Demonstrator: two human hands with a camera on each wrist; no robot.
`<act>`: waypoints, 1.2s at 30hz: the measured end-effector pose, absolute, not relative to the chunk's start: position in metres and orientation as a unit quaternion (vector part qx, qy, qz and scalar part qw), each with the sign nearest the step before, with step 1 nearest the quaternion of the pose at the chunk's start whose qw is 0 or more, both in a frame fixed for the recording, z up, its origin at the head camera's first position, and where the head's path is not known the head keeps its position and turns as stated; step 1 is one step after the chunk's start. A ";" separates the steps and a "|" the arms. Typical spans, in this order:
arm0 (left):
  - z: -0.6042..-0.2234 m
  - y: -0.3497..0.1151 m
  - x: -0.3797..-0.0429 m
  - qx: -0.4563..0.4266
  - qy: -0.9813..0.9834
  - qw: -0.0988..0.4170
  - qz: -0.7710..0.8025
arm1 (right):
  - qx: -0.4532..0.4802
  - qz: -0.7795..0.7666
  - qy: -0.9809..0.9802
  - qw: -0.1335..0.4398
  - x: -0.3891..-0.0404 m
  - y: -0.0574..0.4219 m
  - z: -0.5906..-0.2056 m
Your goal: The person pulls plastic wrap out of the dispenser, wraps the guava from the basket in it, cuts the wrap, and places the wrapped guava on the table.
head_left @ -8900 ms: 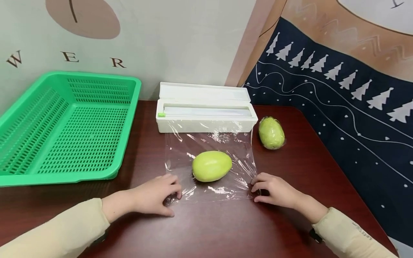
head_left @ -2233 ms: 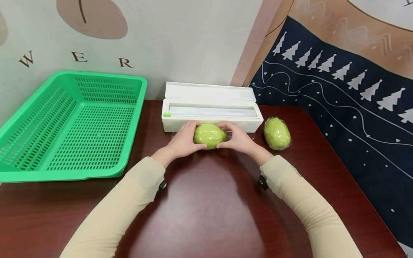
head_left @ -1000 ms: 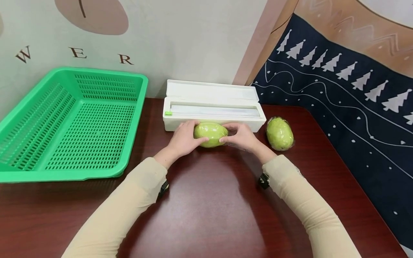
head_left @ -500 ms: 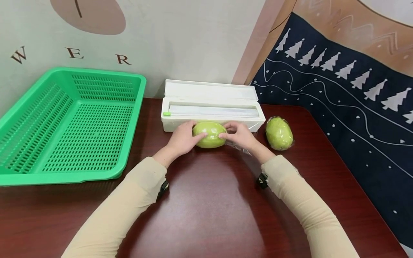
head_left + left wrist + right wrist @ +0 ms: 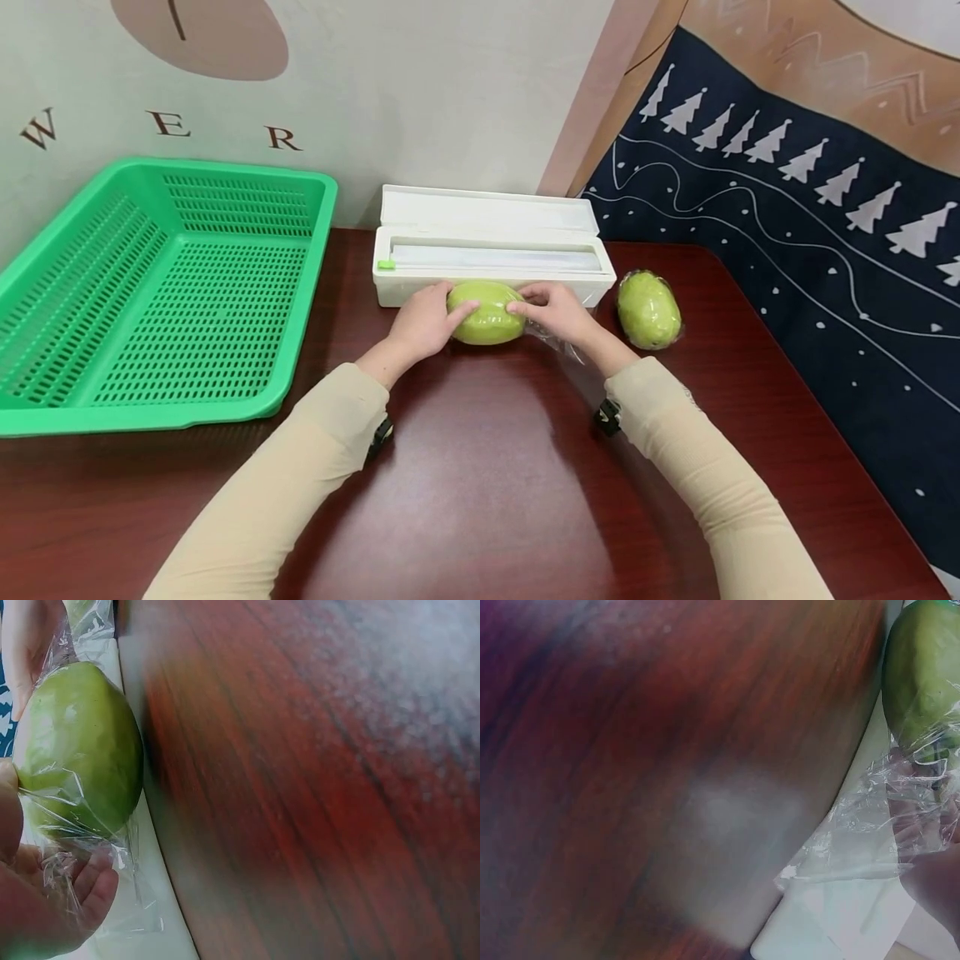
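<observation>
Both hands hold a green oval fruit [image 5: 487, 313] wrapped in clear cling film, just in front of the white cling film box [image 5: 495, 289]. My left hand [image 5: 422, 321] grips its left end, thumb on the near face and fingers behind. At the right end my right hand [image 5: 558, 312] pinches the fruit and film the same way. A loose tail of cling film [image 5: 847, 832] hangs from the right end. In the left wrist view, more film [image 5: 142, 900] sticks out by the left fingers. The fingertips behind the fruit are hidden in the head view.
A second film-wrapped green fruit [image 5: 649, 310] lies right of the box. The box's lid [image 5: 487, 210] stands up, with a small green slider [image 5: 386, 265] at its left. A green plastic basket [image 5: 273, 400] is at the left on the dark red table [image 5: 495, 483].
Earlier the film lay spread from the box under the fruit, hands at its front corners. Now it wraps the fruit, which sits by the box. Lately the thumbs shift up and a film tail shows at right.
</observation>
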State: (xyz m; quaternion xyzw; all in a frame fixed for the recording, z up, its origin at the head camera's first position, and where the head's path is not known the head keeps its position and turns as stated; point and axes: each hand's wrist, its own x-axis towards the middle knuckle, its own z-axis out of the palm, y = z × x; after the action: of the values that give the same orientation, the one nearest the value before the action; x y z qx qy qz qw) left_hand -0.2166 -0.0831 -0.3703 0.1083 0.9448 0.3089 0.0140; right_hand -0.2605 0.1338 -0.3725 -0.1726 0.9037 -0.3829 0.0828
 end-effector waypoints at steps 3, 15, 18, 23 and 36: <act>-0.370 -0.082 -0.214 0.108 0.947 0.011 0.301 | -0.179 -0.382 0.903 0.077 -0.258 0.135 -0.374; -0.371 -0.085 -0.209 0.101 0.949 0.009 0.298 | -0.280 -0.221 0.934 -0.031 -0.240 0.134 -0.363; -0.371 -0.086 -0.208 0.098 0.947 0.010 0.307 | -0.266 -0.177 0.946 -0.053 -0.234 0.134 -0.356; -0.370 -0.088 -0.206 0.094 0.943 0.013 0.318 | -0.272 -0.197 0.941 -0.047 -0.231 0.132 -0.349; -0.365 -0.104 -0.205 0.030 0.921 -0.055 0.385 | -0.305 -0.153 0.939 -0.034 -0.226 0.127 -0.352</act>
State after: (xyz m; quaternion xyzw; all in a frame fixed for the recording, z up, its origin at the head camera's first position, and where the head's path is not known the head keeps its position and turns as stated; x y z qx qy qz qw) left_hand -0.2049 -0.1040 -0.3655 0.0297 0.9210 0.3845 -0.0549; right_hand -0.2262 0.1272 -0.3515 -0.3053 0.9393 -0.1525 -0.0342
